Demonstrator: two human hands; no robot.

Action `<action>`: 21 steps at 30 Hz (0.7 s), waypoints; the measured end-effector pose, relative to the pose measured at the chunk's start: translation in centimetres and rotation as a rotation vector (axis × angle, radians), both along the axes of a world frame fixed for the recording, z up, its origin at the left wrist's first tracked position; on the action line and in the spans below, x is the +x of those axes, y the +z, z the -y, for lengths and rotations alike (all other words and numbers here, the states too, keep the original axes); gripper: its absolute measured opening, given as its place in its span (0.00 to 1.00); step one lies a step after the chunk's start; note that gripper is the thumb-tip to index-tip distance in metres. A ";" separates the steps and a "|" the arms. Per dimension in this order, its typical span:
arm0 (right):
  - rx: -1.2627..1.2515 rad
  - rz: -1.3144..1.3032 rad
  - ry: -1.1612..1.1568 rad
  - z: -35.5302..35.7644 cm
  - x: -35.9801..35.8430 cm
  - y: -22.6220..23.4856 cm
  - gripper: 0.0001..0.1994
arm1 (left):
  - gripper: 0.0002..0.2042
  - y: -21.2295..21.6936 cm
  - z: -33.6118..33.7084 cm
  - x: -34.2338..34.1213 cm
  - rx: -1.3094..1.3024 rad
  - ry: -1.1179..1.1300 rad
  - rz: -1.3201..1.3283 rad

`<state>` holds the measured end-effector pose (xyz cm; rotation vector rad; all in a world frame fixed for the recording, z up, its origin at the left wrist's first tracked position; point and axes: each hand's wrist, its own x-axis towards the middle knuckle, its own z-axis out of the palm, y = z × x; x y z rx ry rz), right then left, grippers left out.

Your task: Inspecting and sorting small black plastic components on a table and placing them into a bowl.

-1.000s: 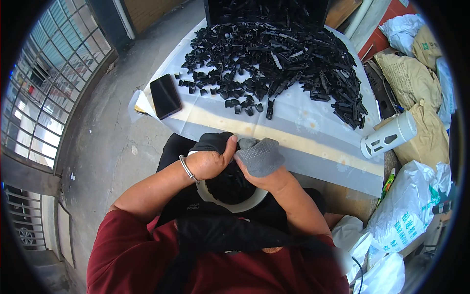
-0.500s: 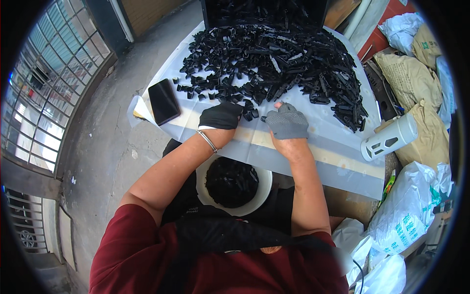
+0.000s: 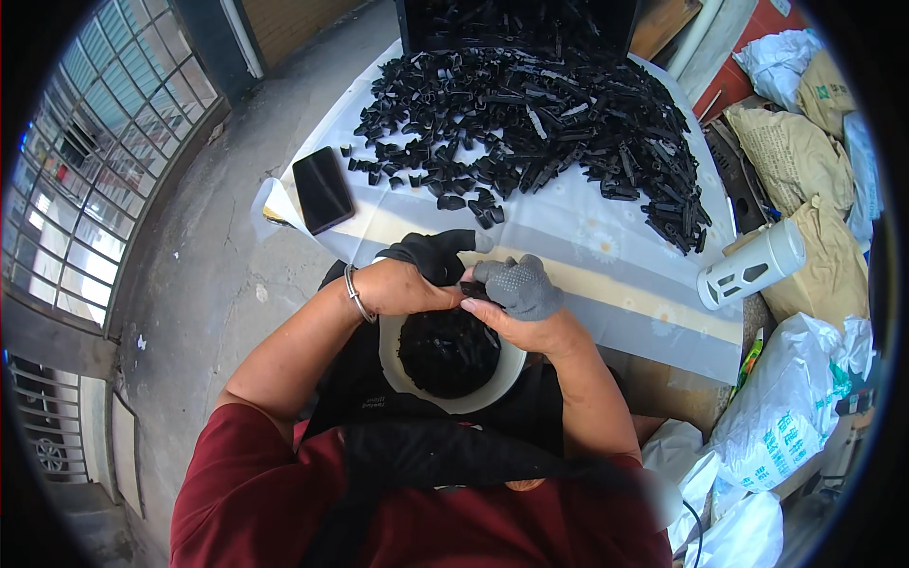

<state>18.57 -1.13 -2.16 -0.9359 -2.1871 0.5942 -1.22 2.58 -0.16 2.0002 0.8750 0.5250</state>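
My left hand (image 3: 417, 270), in a black fingerless-style glove with a bracelet at the wrist, meets my right hand (image 3: 521, 295), in a grey dotted glove, above the bucket. Between their fingertips sits a small black plastic part (image 3: 471, 290), pinched by both hands and partly hidden. Just below, a white bucket (image 3: 519, 364) holds many black parts (image 3: 450, 352). On the sheet-covered table beyond lie a spread of short curved black pieces (image 3: 445, 161) at left and long narrow black pieces (image 3: 625, 170) at right.
A black phone (image 3: 322, 189) lies at the table's left corner. The white tumbler (image 3: 753, 265) lies tilted at the right edge. Behind the pile stands a black box (image 3: 516, 24). Filled sacks (image 3: 791, 156) and white plastic bags (image 3: 781, 407) crowd the right side.
Both hands have drawn back from the edge of the pile toward me and come together over the bucket. A black plastic part now shows between their fingers.
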 end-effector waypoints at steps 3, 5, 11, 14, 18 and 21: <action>0.164 -0.071 -0.163 0.5 -1.0 0.0 0.14 | 0.19 -0.9 0.7 -0.3 -0.545 0.051 0.160; 0.282 0.009 -0.302 0.8 -2.0 0.2 0.11 | 0.21 -2.5 2.7 1.0 -0.330 0.151 0.251; 0.247 0.051 -0.230 0.9 -0.4 0.9 0.11 | 0.25 -2.2 3.2 1.2 -0.458 0.567 0.421; 0.268 0.133 -0.261 0.9 0.2 1.0 0.09 | 0.24 2.0 3.8 1.4 -0.392 0.545 0.172; 0.380 0.284 -0.262 0.9 -0.2 1.1 0.09 | 0.22 -1.3 2.5 0.6 -0.179 0.389 0.230; 0.428 0.291 -0.256 1.3 -0.5 1.1 0.07 | 0.19 -1.5 2.3 0.5 -0.014 0.316 0.164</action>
